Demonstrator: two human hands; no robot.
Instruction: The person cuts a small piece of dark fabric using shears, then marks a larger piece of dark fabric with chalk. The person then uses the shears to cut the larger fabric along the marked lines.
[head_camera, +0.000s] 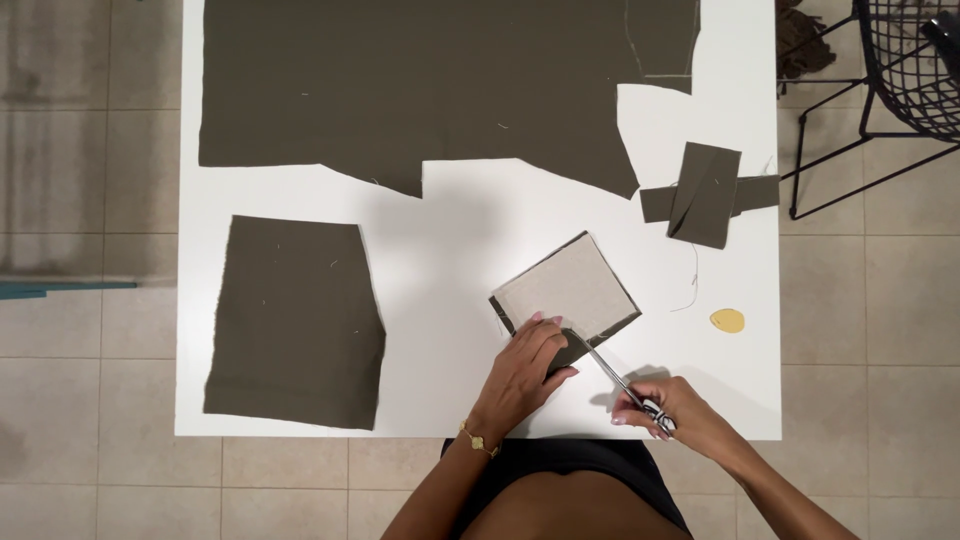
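The left hand (525, 370) lies spread flat on a small grey cloth piece (565, 290). The right hand (672, 410) grips scissors (612, 375) touching its edge.

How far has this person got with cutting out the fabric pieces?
Already cut: a large olive piece lies at the left, and small strips at the right. In hand: the left hand pins a light-faced piece while the right hand works scissors along its edge. Left: the big uncut cloth.

Scissors (610, 372) at grey-backed fabric piece (566, 290)
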